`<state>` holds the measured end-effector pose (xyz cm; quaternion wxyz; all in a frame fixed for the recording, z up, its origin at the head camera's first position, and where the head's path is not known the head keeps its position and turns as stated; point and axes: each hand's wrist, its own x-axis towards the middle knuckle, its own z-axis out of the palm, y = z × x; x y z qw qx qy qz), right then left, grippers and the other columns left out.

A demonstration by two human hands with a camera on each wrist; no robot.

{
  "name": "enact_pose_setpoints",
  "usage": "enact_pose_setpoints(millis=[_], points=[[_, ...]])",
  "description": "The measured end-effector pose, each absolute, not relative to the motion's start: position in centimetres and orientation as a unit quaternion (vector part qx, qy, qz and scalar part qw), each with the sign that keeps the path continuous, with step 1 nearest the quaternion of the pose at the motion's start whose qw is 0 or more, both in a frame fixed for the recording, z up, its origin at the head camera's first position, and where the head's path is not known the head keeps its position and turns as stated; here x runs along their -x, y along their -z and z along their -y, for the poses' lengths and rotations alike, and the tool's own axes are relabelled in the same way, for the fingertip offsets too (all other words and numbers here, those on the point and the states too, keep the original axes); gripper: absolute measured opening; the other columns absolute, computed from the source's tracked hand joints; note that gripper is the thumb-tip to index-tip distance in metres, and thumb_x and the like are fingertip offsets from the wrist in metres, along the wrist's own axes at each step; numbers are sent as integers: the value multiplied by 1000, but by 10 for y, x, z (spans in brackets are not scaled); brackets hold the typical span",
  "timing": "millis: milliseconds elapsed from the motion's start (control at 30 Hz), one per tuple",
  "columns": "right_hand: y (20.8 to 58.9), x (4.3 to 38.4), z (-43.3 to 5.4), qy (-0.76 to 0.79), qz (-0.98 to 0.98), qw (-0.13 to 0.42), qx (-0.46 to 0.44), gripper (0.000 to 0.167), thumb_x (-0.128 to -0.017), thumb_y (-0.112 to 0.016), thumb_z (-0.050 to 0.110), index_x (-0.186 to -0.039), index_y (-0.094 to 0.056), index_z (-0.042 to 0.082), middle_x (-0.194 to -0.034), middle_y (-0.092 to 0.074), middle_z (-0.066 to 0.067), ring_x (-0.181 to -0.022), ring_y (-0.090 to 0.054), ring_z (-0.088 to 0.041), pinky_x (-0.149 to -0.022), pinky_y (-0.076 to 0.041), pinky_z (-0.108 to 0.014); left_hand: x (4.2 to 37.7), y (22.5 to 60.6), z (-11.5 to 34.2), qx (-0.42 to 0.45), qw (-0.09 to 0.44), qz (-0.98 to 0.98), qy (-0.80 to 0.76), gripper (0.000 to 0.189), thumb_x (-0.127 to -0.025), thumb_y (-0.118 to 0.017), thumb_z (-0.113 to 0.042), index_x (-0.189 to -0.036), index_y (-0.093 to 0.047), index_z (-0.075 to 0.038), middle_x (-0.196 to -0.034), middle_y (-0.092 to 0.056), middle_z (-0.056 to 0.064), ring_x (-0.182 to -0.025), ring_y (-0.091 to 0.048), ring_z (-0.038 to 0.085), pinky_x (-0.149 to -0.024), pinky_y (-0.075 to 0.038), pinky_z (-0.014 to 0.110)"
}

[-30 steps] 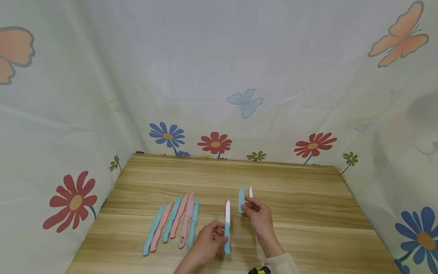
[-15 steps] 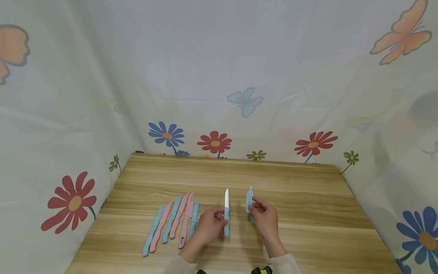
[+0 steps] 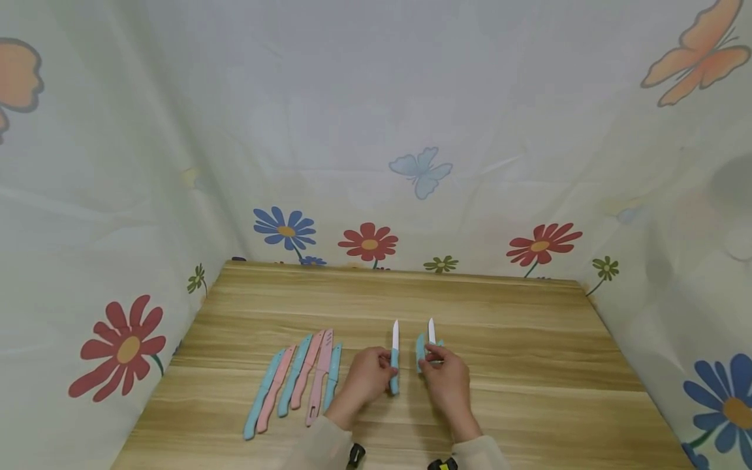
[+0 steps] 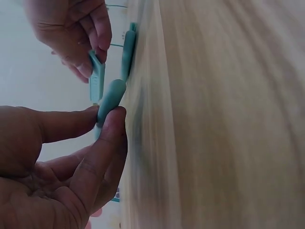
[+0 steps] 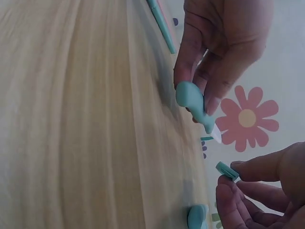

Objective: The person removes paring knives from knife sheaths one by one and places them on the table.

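My left hand (image 3: 367, 375) pinches the blue handle of a small knife (image 3: 394, 372), its white blade bare and pointing away from me. In the left wrist view the handle (image 4: 112, 98) sits between thumb and fingertips. My right hand (image 3: 449, 382) holds a blue blade sheath (image 3: 420, 352) a short way to the right of that knife. The right wrist view shows the sheath (image 5: 227, 171) end-on, its slot facing the camera. A second bare knife (image 3: 431, 331) lies on the table beyond the right hand, which hides most of its handle; its rounded end (image 5: 196, 217) shows in the right wrist view.
On the left of the wooden table (image 3: 529, 339) several sheathed knives (image 3: 296, 375), blue and pink, lie side by side in a slanted row. A flower-print curtain (image 3: 470, 130) closes off the back and both sides.
My left hand has carried its knife away from me and slightly right. The right hand's sheath swung right over the lying knife, then came back left, nearer the held knife.
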<state>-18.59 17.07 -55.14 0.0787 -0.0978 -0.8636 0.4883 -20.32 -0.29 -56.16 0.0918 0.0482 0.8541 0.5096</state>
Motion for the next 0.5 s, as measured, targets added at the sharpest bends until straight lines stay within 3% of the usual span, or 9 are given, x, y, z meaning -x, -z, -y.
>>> enact_pose_setpoints(millis=[333, 500], points=[[555, 185, -161, -417, 902, 90, 62, 26, -86, -78, 5, -112, -77, 1, -92, -76, -7, -83, -74, -20, -70, -60, -33, 216, 567, -5, -47, 64, -889, -452, 21, -88, -78, -8, -107, -74, 0, -70, -60, -4, -62, -53, 10, -57, -44, 24], [562, 186, -159, -385, 915, 105, 55, 21, -85, -79, 7, -106, -79, 3, -90, -77, -4, -81, -74, -18, -73, -59, -38, 221, 566, -11, -44, 45, -899, -434, 18, -86, -79, -8, -101, -76, 1, -68, -62, -1, -64, -56, 13, -60, -49, 27]])
